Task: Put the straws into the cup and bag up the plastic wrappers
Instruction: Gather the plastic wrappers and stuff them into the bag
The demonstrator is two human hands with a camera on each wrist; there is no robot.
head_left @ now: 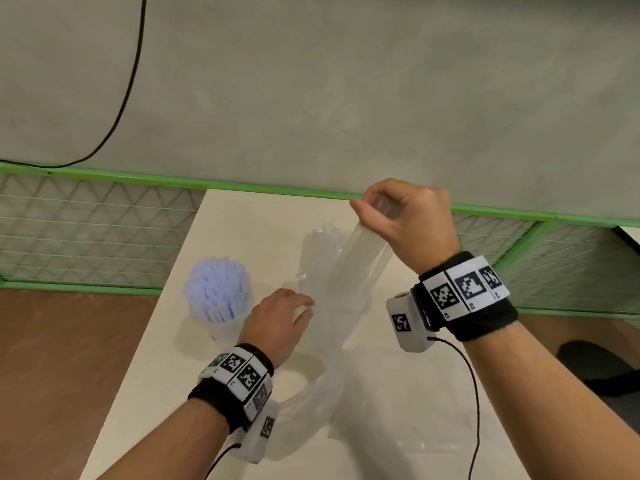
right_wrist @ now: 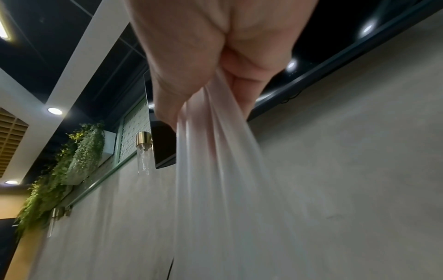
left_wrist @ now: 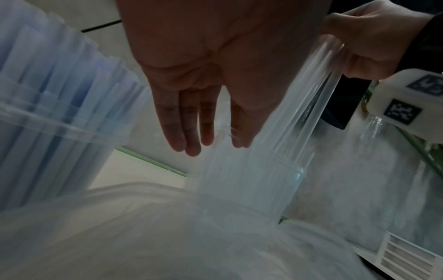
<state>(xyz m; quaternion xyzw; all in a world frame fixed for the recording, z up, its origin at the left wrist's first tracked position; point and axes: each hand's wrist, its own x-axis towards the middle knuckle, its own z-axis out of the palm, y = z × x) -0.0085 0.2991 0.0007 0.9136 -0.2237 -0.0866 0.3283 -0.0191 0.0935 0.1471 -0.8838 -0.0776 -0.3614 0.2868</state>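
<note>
From the head view the right hand pinches a clear wrapper above a second cup on the desk, beside the cup already packed with straws; the left wrist view shows the left hand with straight, released fingers beside that wrapper; the right wrist view confirms clenched fingers on plastic, so bagging likely remains.
</note>
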